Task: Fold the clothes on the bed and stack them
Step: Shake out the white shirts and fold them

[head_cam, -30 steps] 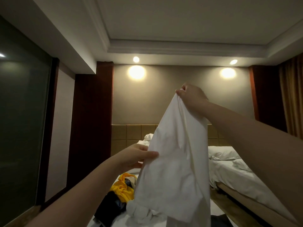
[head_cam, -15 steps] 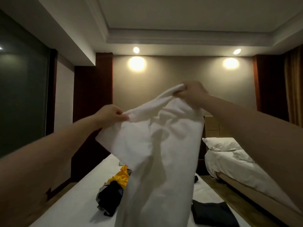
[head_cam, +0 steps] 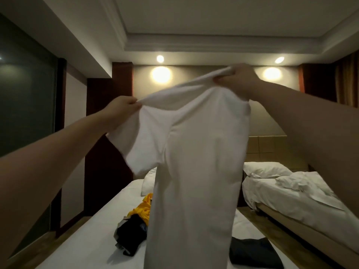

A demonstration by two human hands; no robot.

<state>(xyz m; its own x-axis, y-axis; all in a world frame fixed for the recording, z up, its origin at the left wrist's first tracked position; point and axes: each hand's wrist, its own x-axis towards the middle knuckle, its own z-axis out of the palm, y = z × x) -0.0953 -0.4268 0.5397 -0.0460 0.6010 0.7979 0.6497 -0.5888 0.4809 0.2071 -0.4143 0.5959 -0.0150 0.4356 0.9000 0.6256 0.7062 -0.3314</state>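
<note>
Both hands are raised well apart, each pinching the top edge of a white T-shirt. The left hand grips the shoulder end, lower; the right hand bunches cloth higher up, at the collar or the other shoulder, though the folds hide which. Below them the bed runs lengthwise away from the person. The shirt hangs in the air above it, its long axis straight down and its hem out of view, with one short sleeve drooping under the left hand. It looks plain, thin and lightly creased. Laying it flat probably means lowering it forward onto the sheet. Behind it are heaped a yellow garment and a black garment; a dark piece lies to the right.
</note>
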